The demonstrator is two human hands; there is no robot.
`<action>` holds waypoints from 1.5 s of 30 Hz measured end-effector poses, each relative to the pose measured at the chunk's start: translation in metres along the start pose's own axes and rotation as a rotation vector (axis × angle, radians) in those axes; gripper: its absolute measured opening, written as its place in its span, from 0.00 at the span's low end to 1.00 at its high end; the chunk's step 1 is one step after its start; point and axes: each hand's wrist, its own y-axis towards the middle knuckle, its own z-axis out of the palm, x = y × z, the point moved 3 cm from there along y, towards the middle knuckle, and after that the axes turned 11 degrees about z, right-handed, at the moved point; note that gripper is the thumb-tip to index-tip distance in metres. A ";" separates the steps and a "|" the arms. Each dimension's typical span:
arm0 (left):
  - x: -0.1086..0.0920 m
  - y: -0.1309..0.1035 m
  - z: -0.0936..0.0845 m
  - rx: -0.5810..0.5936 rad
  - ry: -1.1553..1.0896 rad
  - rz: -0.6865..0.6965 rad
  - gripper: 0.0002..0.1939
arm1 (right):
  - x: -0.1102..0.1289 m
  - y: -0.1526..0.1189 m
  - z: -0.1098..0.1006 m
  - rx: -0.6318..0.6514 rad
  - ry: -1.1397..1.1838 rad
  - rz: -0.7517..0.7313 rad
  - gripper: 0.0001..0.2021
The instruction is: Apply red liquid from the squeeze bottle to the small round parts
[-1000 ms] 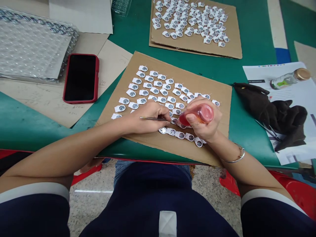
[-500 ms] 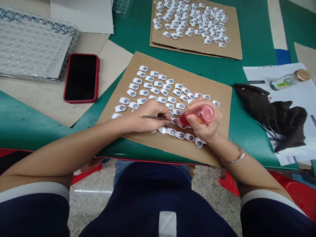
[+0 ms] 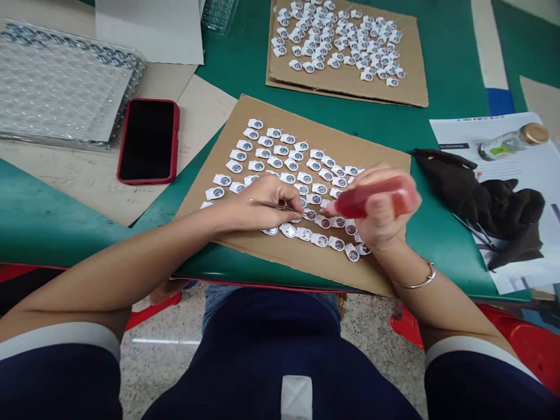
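My left hand (image 3: 275,203) is closed around a thin metal tool, probably tweezers (image 3: 273,205), and rests among small white tags with round metallic centres (image 3: 321,240). The tool's tip is hidden by the fingers. In my right hand (image 3: 384,213) is a red squeeze bottle (image 3: 378,197), tilted almost flat, with its narrow nozzle pointing left towards the tags near my left fingertips. Rows of these tags lie on a brown cardboard sheet (image 3: 210,157) under both hands. Some tags are hidden beneath the hands.
A second cardboard sheet (image 3: 350,93) at the back holds many similar tags. To the left lie a red-cased phone (image 3: 149,141) and clear plastic trays (image 3: 52,93). At right, dark gloves (image 3: 485,198), metal scissors-like handles (image 3: 476,232) and a small glass bottle (image 3: 511,142) lie on printed paper.
My right hand has moved right and tipped the red bottle flatter, its nozzle now showing and drawn back from the tags. The left hand has stayed nearly in place.
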 end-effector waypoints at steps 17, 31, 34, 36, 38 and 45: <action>0.062 -0.007 -0.119 -0.772 -0.501 -0.193 0.07 | -0.084 0.074 -0.097 0.225 0.525 0.635 0.22; 0.065 -0.008 -0.111 -0.921 -0.851 -0.356 0.06 | -0.087 0.071 -0.085 0.326 0.539 0.796 0.20; 0.068 -0.009 -0.112 -0.903 -0.864 -0.349 0.06 | -0.083 0.065 -0.081 0.158 0.631 0.937 0.19; 0.070 -0.009 -0.112 -0.890 -0.867 -0.343 0.06 | -0.076 0.060 -0.077 0.021 0.751 1.036 0.19; 0.071 -0.010 -0.112 -0.880 -0.872 -0.337 0.06 | -0.069 0.055 -0.074 -0.091 0.840 1.093 0.21; 0.071 -0.010 -0.112 -0.883 -0.865 -0.319 0.07 | -0.063 0.054 -0.069 -0.158 0.853 1.125 0.22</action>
